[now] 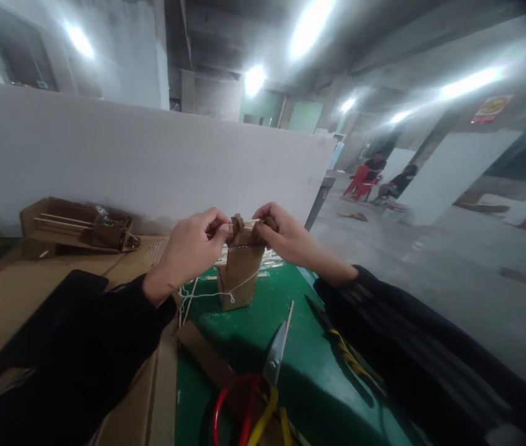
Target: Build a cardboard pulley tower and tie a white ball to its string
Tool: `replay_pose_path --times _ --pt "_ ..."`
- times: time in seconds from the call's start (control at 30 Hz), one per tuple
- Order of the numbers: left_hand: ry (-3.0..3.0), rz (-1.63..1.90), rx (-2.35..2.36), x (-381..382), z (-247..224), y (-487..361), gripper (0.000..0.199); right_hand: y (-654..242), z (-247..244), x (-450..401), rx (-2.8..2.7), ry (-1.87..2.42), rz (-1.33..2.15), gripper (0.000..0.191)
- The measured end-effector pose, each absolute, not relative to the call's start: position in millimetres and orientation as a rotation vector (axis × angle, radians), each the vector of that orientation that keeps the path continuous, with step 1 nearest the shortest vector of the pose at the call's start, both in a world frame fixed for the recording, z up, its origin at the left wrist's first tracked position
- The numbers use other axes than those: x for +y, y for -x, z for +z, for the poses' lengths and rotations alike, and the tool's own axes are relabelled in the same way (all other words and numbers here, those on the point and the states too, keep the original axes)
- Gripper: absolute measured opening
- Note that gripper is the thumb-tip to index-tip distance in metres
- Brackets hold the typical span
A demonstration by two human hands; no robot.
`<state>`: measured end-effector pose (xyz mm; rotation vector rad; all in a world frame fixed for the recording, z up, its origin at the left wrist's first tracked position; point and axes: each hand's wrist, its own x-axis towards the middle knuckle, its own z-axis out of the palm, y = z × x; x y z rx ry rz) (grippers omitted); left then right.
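A small upright cardboard structure [244, 272] stands on the green tabletop [211, 347], with white string [207, 295] hanging across its front. Across its top runs a thin wooden stick [251, 221]. My left hand [197, 246] is closed in a pinch at the stick's left end, beside a small brown cardboard piece [237, 224]. On the other side, my right hand [288, 238] pinches another small brown cardboard piece [269, 222] by the stick. The fingers partly hide both pieces, so how they join the stick is unclear.
Scissors [274, 356] with red and yellow handles lie nearest me, beside a loose stick [289, 322]. A yellow-and-black handled tool [350, 359] is under my right sleeve. A cardboard box with sticks [77, 226] sits left by the white partition [151, 161]. People [397, 183] sit far right.
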<state>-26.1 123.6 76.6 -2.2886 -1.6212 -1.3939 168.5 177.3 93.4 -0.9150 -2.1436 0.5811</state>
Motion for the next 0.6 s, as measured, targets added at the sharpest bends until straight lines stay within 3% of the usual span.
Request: replay_pose_path --times 0.3,0.6 --pt "2.250 -1.311 -1.594 118.5 76.3 19.6 0.009 -173.3 93.7 177.7 -2.136 0.905 0.679 0.012" --pt "2.302 -1.320 -1.670 115.5 78.5 18.5 0.010 -173.3 105.8 166.2 -2.033 0.690 0.511 0.034"
